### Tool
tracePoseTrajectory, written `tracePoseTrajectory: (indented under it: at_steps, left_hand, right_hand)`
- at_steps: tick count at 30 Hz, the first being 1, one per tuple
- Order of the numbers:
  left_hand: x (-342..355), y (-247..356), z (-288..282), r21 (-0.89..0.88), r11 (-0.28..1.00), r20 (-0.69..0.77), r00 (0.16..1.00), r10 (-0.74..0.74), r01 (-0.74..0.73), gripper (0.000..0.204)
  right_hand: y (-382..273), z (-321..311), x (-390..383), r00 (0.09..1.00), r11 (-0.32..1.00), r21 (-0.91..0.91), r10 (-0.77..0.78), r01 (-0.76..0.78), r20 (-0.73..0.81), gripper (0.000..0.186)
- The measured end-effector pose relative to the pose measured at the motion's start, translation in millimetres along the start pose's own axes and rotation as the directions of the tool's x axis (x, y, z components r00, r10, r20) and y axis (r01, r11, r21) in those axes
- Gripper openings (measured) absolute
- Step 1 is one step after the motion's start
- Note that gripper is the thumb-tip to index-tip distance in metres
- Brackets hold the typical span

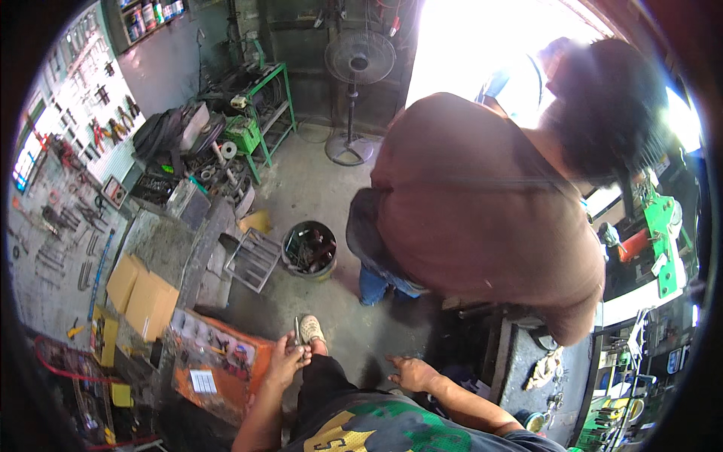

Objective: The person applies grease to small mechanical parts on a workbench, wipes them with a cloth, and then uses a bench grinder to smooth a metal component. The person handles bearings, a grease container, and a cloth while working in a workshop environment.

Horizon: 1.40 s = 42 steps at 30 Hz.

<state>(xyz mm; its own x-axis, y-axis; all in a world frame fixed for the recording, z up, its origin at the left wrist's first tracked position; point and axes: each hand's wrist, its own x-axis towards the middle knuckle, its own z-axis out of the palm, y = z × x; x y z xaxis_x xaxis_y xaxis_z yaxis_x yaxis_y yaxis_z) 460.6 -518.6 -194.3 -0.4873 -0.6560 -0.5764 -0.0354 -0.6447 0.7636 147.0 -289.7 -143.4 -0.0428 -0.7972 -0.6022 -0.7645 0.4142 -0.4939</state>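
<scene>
My left hand (285, 363) is closed around a slim metal rod-like piece (297, 331), which points up past the fingers; its exact kind is too small to tell. That hand is beside an orange tray (260, 354) with plastic-wrapped contents and a white label. My right hand (413, 374) hangs over the floor to the right of my legs, holding nothing, its fingers loosely apart. Under my left hand shows my foot in a beige clog (310, 330).
Ahead on the right, a co-worker in a brown shirt (489, 211) leans over a bench (520, 369). A bucket of scrap parts (310, 271) and a metal frame (260, 258) stand on the floor. Farther back are a fan (354, 98) and a green stand (282, 98); cardboard (151, 309) lies left.
</scene>
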Motion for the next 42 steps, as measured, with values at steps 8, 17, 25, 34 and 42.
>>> tracePoseTrajectory:
  at_steps: [8, 17, 25, 34, 42]
  left_hand:
    - [137, 127, -32, 0.252, 0.967, 0.220, 0.975, -0.037, -0.021, 0.067]
    - [252, 266, 6, 0.545, 0.819, 0.272, 0.962, 0.030, -0.179, 0.052]
    - [327, 295, 16, 0.406, 0.909, 0.096, 0.994, 0.057, -0.092, 0.042]
    - [432, 385, 131, 0.438, 0.873, 0.284, 0.955, 0.090, -0.213, 0.040]
    - [532, 437, 310, 0.275, 0.953, 0.507, 0.861, -0.031, -0.127, 0.033]
  right_hand:
    - [-33, -61, 145, 0.988, 0.987, 0.069, 0.137, -0.142, 0.076, 0.067]
    - [-48, -130, 225, 0.985, 0.958, 0.230, 0.173, -0.172, 0.014, 0.059]
    - [11, -149, 269, 0.965, 0.938, 0.236, 0.224, -0.252, 0.138, 0.057]
    - [22, -222, 297, 0.941, 0.883, 0.346, 0.338, -0.317, 0.000, 0.055]
    - [54, -268, 326, 0.882, 0.785, 0.463, 0.471, -0.411, -0.017, 0.054]
